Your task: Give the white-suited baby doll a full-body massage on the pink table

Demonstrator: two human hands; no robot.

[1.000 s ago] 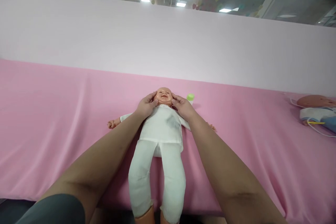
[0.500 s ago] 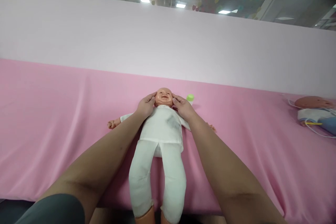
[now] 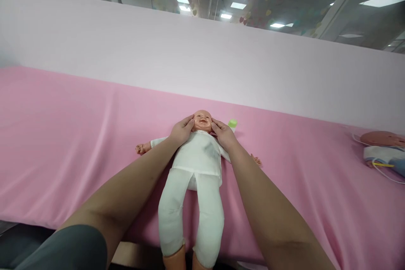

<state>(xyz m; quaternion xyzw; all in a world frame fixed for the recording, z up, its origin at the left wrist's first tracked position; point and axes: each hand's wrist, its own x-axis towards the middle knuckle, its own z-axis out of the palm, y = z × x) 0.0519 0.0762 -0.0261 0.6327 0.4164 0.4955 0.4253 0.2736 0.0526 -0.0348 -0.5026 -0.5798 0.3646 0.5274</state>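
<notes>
A baby doll [image 3: 199, 152] in a white cloth top and trousers lies face up, its feet towards me and its arms spread. On the left side of its head rests my left hand [image 3: 182, 130], fingers closed against the cheek. My right hand [image 3: 224, 135] presses the opposite side the same way, so the head is cupped between both. The palms and parts of the fingers are hidden from view. Just beyond my right hand stands a small container with a light green cap [image 3: 232, 123], partly covered by that hand.
A pink sheet [image 3: 79, 135] covers the surface under the doll. At the far right lies another doll [image 3: 384, 147] in white and blue, with a thin white tube and a yellow strip on it. Behind rises a white wall [image 3: 190, 55] with glass above it.
The view has shifted slightly, so everything sits a little further right and the upper part a little lower. Both hands stay on the sides of the doll's head.
</notes>
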